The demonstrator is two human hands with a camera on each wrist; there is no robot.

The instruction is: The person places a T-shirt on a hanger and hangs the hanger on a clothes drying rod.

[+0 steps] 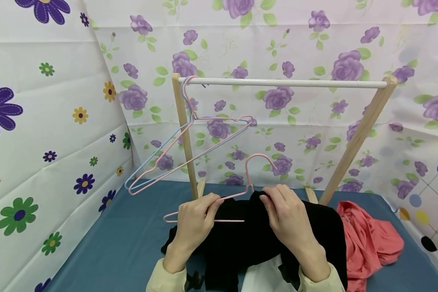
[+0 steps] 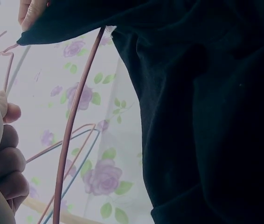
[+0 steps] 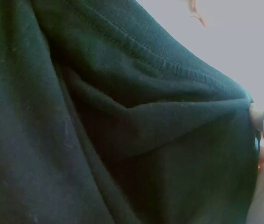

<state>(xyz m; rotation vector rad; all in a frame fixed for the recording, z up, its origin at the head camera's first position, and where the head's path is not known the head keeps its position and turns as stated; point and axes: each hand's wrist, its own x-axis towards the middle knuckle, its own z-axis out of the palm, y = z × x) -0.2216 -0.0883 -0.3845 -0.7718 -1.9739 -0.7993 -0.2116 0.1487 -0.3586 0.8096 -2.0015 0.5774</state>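
The left hand (image 1: pixel 195 223) pinches one sloping shoulder of a pink wire clothes hanger (image 1: pixel 229 221) between thumb and forefinger; in the left wrist view its other fingers are curled in. The right hand (image 1: pixel 288 219) has thumb and fingers clamped on an upper edge of a black cloth garment (image 1: pixel 237 239), pulling the fabric taut in the right wrist view.

The hanger is held above the middle of a blue-covered table, hook upward with its tip toward the right. One rounded end and part of the straight lower bar show to the left of the garment; the bar's right part disappears into the black fabric. The garment spreads around both hands, its folds reaching the front of the view.

Below it, a piece of white cloth (image 1: pixel 263 278) shows between its folds. A crumpled coral-red cloth (image 1: pixel 368 239) lies just beside it, toward the right edge of the blue-covered table (image 1: pixel 106 239).

Near the back edge stands a rack with pale wooden legs (image 1: pixel 361 138) and a white rod (image 1: pixel 284 83). A second pink wire hanger (image 1: pixel 194 115) and a light-blue wire hanger (image 1: pixel 146 164) hang together at the rod's left end. Behind is a white sheet printed with purple roses (image 1: pixel 277 98).
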